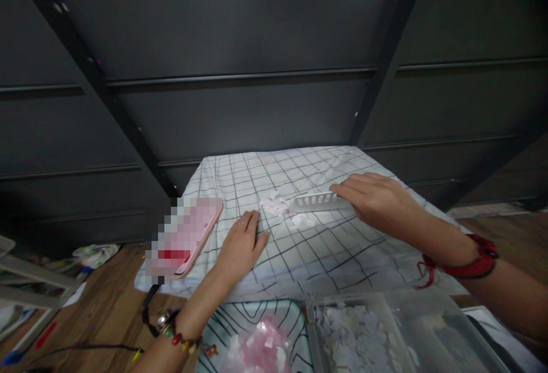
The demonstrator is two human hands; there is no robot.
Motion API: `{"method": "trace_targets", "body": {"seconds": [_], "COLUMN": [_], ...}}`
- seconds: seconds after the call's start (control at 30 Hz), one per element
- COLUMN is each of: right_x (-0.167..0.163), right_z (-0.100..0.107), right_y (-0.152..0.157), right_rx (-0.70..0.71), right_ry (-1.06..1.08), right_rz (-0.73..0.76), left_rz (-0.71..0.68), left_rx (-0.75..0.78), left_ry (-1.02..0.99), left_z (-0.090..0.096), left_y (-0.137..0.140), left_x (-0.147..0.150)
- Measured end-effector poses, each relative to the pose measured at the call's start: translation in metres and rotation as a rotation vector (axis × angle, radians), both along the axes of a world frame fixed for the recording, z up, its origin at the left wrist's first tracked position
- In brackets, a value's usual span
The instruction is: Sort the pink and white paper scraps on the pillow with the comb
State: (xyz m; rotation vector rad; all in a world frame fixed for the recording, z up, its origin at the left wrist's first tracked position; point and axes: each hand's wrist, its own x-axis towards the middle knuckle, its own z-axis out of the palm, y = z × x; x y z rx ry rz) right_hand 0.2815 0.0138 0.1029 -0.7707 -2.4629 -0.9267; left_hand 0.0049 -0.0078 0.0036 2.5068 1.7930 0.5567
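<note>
honestly, right hand (371, 197) pinches the strip (319, 207), its end by scraps (275, 205) on the cloth (252, 173); left hand (241, 245) lies flat, thumb out. a quick flick could probably scatter those scraps.

Dim soft light, faint sheen on dark panels (240, 19), pixelated phone screen (188, 236), wide-angle stretching and softness toward edges

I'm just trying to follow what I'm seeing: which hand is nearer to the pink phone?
The left hand. It rests on the checked cloth just right of the pink phone; the right hand is farther off, beyond the white scraps, holding a white slotted strip.
</note>
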Motion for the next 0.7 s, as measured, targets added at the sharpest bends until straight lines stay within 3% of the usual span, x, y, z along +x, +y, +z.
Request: {"method": "trace_targets", "body": {"seconds": [0.23, 0.37, 0.47, 0.7], "right_x": [0.01, 0.007, 0.002, 0.005], "right_z": [-0.001, -0.004, -0.003, 0.001], "right_y": [-0.006, -0.006, -0.002, 0.006], "right_rx": [-0.041, -0.043, -0.015, 0.005], "right_ry": [0.015, -0.002, -0.014, 0.017], "right_rz": [-0.025, -0.021, -0.01, -0.024], "left_rz": [-0.034, -0.248, -0.453, -0.593], "left_rx": [0.071, 0.166, 0.04, -0.151], "left_ry": [0.002, 0.042, 0.076, 0.038], "left_z": [0.002, 0.009, 0.015, 0.028], "left_y": [-0.001, -0.01, -0.018, -0.023], "left_x": [0.0, 0.005, 0.01, 0.011]}}
